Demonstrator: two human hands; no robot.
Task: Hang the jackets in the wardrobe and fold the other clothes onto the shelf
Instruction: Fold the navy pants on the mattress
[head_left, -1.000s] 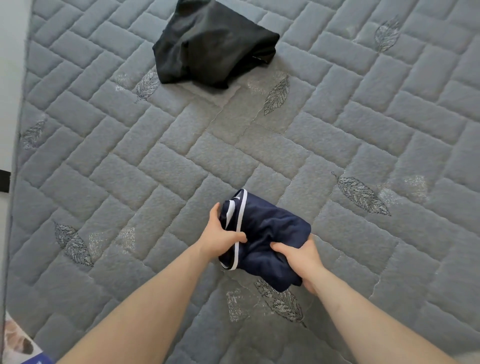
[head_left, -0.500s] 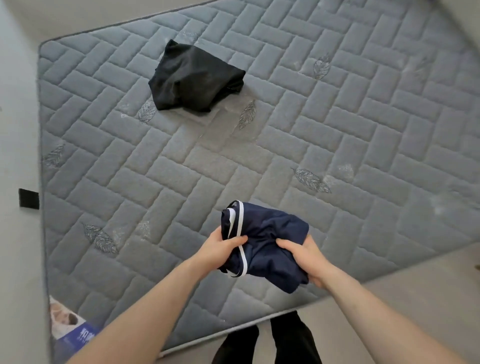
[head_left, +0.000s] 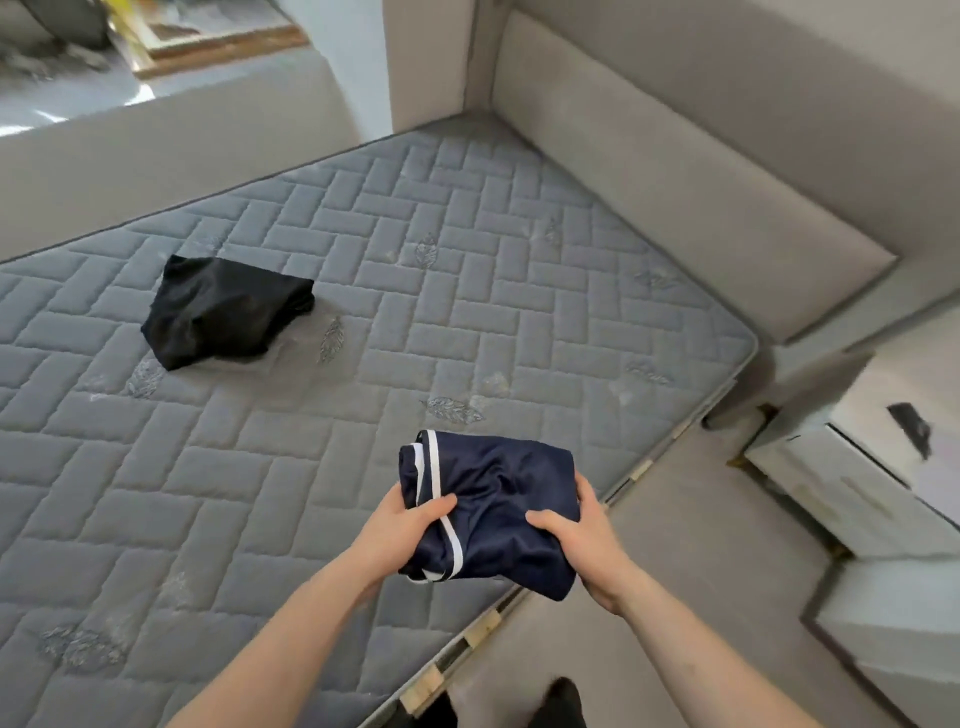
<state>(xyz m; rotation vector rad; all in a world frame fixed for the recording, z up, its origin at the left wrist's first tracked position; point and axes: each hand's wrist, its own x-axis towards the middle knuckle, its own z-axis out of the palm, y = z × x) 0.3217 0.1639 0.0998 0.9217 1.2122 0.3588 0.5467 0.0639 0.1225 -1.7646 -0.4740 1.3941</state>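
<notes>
A folded navy garment with white stripes (head_left: 493, 499) is held in the air over the near edge of the grey quilted mattress (head_left: 363, 291). My left hand (head_left: 402, 525) grips its left side, thumb on top across the white stripe. My right hand (head_left: 579, 543) grips its right side, thumb on top and fingers underneath. A folded black garment (head_left: 223, 312) lies on the mattress at the far left, apart from both hands.
A padded beige headboard (head_left: 675, 171) runs along the mattress's right end. A white bedside cabinet with a dark handle (head_left: 872, 467) stands at the right. Beige floor (head_left: 701, 545) lies beside the bed. A low wall with a windowsill (head_left: 171, 135) is behind the mattress.
Both hands lifted the navy garment off the mattress and carried it toward the bed's edge. The view swung right and up, bringing the headboard, floor and cabinet into sight.
</notes>
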